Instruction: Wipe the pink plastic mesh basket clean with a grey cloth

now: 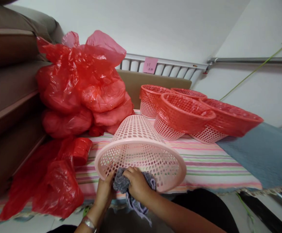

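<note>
A pale pink perforated plastic basket (pixel 141 141) lies on its side, its wide opening facing me. At the lower left of its rim is my left hand (pixel 104 191), with the thumb inside the edge and the other fingers mostly hidden. My right hand (pixel 138 185) is closed around a grey fuzzy cloth (pixel 121 181) with lilac edging. The cloth is bunched up at the basket's lower rim, and part of it dangles below my hand.
Several baskets lined with red bags (pixel 187 108) stand at the right on a striped cloth (pixel 204 161). Full red plastic bags (pixel 82 84) are piled at the left beside a brown sofa (pixel 9 87). Loose red bags (pixel 58 187) and a red roll (pixel 82 151) lie in front.
</note>
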Tool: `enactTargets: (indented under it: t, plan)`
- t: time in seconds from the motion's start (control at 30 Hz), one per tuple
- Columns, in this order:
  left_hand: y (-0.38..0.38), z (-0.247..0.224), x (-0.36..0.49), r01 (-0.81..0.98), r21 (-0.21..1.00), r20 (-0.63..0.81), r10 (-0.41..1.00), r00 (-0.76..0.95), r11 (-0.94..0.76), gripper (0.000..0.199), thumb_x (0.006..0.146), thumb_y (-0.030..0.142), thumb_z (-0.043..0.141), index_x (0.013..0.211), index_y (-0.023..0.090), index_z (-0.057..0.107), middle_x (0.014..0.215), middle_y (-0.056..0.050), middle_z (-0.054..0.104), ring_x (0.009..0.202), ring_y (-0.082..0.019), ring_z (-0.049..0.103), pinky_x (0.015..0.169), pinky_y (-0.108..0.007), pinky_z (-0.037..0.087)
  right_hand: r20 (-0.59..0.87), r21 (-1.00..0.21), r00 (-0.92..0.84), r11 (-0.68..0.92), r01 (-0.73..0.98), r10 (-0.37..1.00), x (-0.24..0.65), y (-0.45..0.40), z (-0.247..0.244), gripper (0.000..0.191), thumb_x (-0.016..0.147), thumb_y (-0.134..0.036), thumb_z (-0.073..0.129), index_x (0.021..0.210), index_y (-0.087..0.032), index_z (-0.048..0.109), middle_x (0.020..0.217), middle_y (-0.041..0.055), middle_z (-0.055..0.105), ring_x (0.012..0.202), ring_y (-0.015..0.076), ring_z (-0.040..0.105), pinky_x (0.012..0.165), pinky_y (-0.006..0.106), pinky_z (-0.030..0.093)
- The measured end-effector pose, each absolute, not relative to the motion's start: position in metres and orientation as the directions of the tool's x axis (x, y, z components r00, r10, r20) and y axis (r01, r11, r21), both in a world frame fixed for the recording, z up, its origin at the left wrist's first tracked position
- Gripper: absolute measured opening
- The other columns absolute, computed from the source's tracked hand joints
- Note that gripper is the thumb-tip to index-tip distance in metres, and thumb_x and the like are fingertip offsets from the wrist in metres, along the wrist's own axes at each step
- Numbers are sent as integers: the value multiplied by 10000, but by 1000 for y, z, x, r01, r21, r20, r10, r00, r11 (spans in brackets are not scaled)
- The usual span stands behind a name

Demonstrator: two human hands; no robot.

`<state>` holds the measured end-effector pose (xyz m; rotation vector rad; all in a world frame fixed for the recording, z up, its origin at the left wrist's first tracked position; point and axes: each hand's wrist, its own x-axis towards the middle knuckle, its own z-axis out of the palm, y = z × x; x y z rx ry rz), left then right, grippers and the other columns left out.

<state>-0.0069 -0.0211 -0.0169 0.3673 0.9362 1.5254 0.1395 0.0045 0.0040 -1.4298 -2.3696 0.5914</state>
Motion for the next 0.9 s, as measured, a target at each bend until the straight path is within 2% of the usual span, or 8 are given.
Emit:
enactTargets:
  t: [0.13,0.3,0.43,0.53,0.63,0.77,0.83,0.9]
  plan:
    - [-26,-16,14,-738,664,-275,957,-91,121,576,726,308,780,1271,192,635,1325,-129,670,1286,-304,570,1121,-451,383,207,-668,-116,227,709,971,141,28,1,561,583,24,450,1057,-210,637,1097,78,630,1090,229,551,974,327,410]
    - [-30,-25,28,-709,691,-314,941,-123,138,595,711,227,765,1285,175,617,1321,-136,670,1375,-305,474,1144,-445,352,260,-649,-69,227,727,963,124,71,-14,490,681,-12,460,1101,-195,635,1096,98,639,1086,248,561,1005,370,422]
    - [-34,-29,29,-661,725,-332,939,-87,194,607,752,222,738,1337,187,579,1327,-145,664,1368,-304,484,1150,-466,344,302,-686,101,142,714,948,125,128,-15,424,862,-118,425,1243,-200,593,1261,107,615,1255,258,488,1108,447,337]
    - [-35,-27,28,-673,712,-337,939,-73,203,604,756,220,738,1337,188,575,1403,-148,607,1374,-313,476,1155,-477,340,359,-670,96,185,719,929,130,167,-14,416,928,-194,405,1312,-204,563,1366,95,570,1326,250,432,1141,466,289]
    - [-31,-21,19,-679,690,-377,925,-41,251,594,747,254,757,1309,157,589,1402,-166,604,1338,-330,516,1151,-483,351,357,-603,34,203,771,933,132,187,-16,427,914,-166,428,1312,-180,580,1385,106,569,1338,244,433,1145,427,288]
    - [-20,-13,-1,-642,751,-338,925,-175,153,736,713,305,799,1391,223,524,1383,-133,627,1286,-331,567,1129,-506,378,345,-619,45,191,761,937,129,191,-15,437,947,-163,366,1330,-223,567,1323,59,618,1295,216,461,1137,421,291]
    - [-16,-13,-7,-650,754,-304,930,-208,101,789,680,283,816,1406,217,513,1360,-139,644,1276,-328,576,1119,-494,395,326,-623,33,188,760,945,128,187,-9,443,942,-134,345,1298,-232,590,1261,44,650,1237,207,496,1105,400,322]
    - [-14,-16,-8,-673,732,-305,933,-192,101,779,673,257,813,1394,192,526,1344,-151,653,1272,-320,580,1125,-476,388,280,-561,-40,197,804,959,129,178,-1,441,901,-89,385,1244,-228,625,1217,48,667,1173,212,531,1059,370,354]
